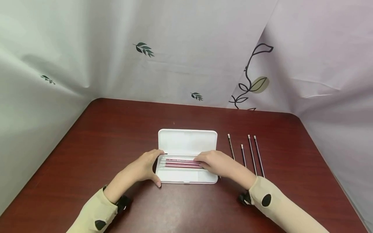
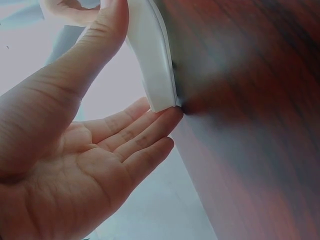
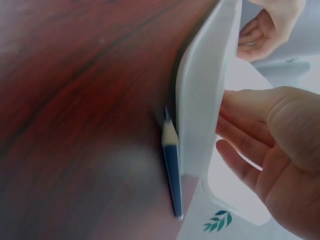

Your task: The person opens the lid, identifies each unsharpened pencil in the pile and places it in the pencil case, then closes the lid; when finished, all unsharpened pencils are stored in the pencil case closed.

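Observation:
An open white case (image 1: 186, 176) lies on the table with its lid (image 1: 187, 141) raised at the back. Several red-striped pencils (image 1: 179, 164) lie side by side inside. My left hand (image 1: 140, 168) grips the case's left end, thumb at the front corner and fingers at the rear; the left wrist view shows this hand (image 2: 90, 165) with its fingertips against the white edge. My right hand (image 1: 220, 163) reaches over the right side, fingers curled down at the pencils' right ends. In the right wrist view this hand's (image 3: 280, 135) fingertips are partly hidden behind the case wall (image 3: 202, 100).
Several dark pencils (image 1: 252, 155) lie on the brown table (image 1: 125, 123) right of the case, partly behind my right forearm. In the right wrist view a sharpened dark blue pencil (image 3: 172, 170) lies close along the case's outer wall. Patterned white cloth (image 1: 175, 64) hangs around the table.

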